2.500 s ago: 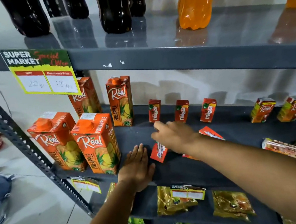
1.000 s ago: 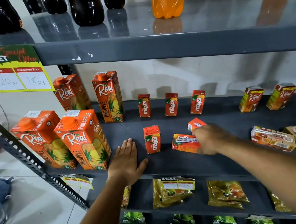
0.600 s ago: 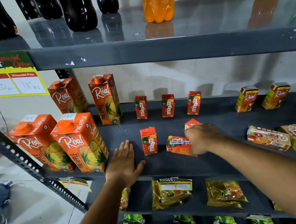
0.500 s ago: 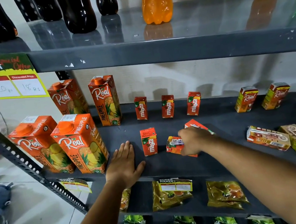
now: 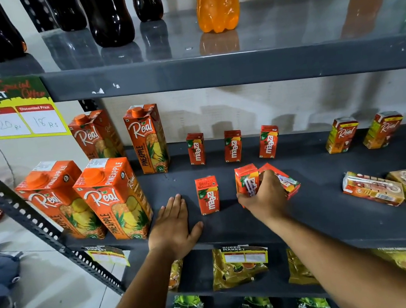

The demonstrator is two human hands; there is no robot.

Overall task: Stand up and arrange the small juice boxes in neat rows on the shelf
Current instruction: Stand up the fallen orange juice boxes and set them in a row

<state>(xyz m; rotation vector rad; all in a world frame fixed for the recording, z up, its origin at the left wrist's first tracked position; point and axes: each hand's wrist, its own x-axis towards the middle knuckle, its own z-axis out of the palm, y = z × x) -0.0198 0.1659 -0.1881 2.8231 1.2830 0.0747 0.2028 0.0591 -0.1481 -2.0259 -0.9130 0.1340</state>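
Head view: a person's right hand (image 5: 262,197) closes its fingers round a small Maaza box (image 5: 246,180) on the middle shelf (image 5: 322,204), tipping it nearly upright, straw side to the camera. Just right of that grip, touching the hand, a second Maaza box (image 5: 283,181) lies tilted on its side. Left of the grip, one front-row box (image 5: 208,195) stands upright; behind the grip, three back-row Maaza boxes (image 5: 232,146) stand in a line by the wall. The left hand (image 5: 173,226) lies flat and open on the shelf edge, holding nothing.

Progress, approx.: four red boxes up, one being set, one still down. Well right of the grip, two small Real boxes (image 5: 372,189) lie flat at the front, w/ upright Real boxes (image 5: 341,135) behind them near the wall; so roughly half done, as far as the frame shows.

Vs. half a sec. ago: the gripped box lay flat under the hand then; now it is raised almost to standing. The tilted box beside it has barely moved. Left hand unchanged.
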